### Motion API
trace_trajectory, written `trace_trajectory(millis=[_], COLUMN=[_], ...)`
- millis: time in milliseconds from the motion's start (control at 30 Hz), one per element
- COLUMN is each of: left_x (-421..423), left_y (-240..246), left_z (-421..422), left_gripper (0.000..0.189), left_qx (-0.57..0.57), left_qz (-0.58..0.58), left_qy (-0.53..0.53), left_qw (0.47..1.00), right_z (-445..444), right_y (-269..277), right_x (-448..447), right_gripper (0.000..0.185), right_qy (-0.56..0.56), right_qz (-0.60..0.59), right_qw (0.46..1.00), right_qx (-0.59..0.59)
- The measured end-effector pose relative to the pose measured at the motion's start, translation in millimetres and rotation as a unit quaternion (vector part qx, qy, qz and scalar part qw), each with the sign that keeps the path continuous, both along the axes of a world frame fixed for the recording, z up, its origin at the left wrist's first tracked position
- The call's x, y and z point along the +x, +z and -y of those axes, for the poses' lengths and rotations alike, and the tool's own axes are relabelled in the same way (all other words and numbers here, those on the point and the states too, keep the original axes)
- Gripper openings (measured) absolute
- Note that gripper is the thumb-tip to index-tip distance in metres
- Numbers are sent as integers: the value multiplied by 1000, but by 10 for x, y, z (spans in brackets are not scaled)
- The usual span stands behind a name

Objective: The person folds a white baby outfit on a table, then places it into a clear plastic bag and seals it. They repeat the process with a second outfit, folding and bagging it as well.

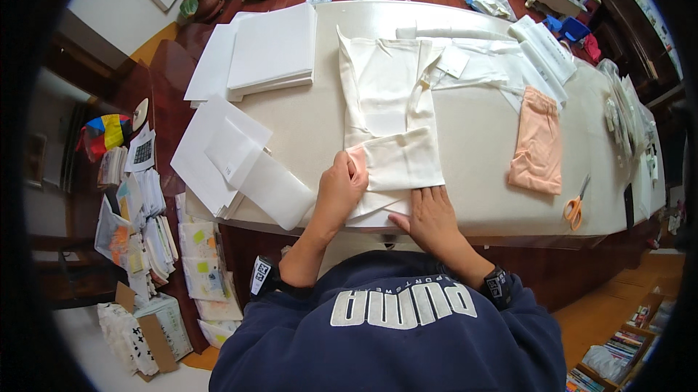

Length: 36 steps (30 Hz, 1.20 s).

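Note:
A cream garment (401,157) lies before me, its sides turned inward and its near part folded up in a band. At the band's left edge, the fingers of my left hand (343,187) pinch the fabric where a peach-coloured patch shows. My right hand (433,215) rests flat at the band's lower right edge, fingers together, thumb spread. White sheet material (376,220) shows beneath the garment near the table edge. A white tag (452,61) lies by the garment's upper right side. Folded peach trousers with a gathered waistband (537,144) lie farther right.
Orange-handled scissors (573,211) lie near the right front edge of the table. White board stacks (272,48) and translucent bags (278,187) are at the left. Plastic packages (545,56) lie at the back right, with more clear bags (627,114) at the far right.

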<state>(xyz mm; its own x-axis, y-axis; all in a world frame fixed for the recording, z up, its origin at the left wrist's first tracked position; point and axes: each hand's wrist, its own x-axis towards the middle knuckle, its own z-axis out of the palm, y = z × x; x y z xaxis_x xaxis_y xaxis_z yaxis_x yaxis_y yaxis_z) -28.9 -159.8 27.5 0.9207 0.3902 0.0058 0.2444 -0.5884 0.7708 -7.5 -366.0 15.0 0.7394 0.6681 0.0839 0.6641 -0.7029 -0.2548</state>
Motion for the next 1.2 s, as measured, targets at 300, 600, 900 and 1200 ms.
trace_trajectory(millis=[300,600,900,1200], left_x=[-18,294,348,305], left_y=[17,-40,-226,-297], left_z=[130,278,262,290], left_gripper=[43,7,29,76], left_qx=[357,346,311,265], left_qz=[132,175,163,91], left_qy=[-164,-142,-133,-110], left_qw=[910,911,927,954], right_z=[173,-1008,-2158,-1941], right_y=[546,1030,229,-219], right_x=[29,2246,2874,3201], right_gripper=[69,37,46,17], right_qy=[168,51,-97,-191], right_qz=[-40,-52,-175,-445], right_qw=[980,980,966,782], right_qx=[-101,183,163,393])
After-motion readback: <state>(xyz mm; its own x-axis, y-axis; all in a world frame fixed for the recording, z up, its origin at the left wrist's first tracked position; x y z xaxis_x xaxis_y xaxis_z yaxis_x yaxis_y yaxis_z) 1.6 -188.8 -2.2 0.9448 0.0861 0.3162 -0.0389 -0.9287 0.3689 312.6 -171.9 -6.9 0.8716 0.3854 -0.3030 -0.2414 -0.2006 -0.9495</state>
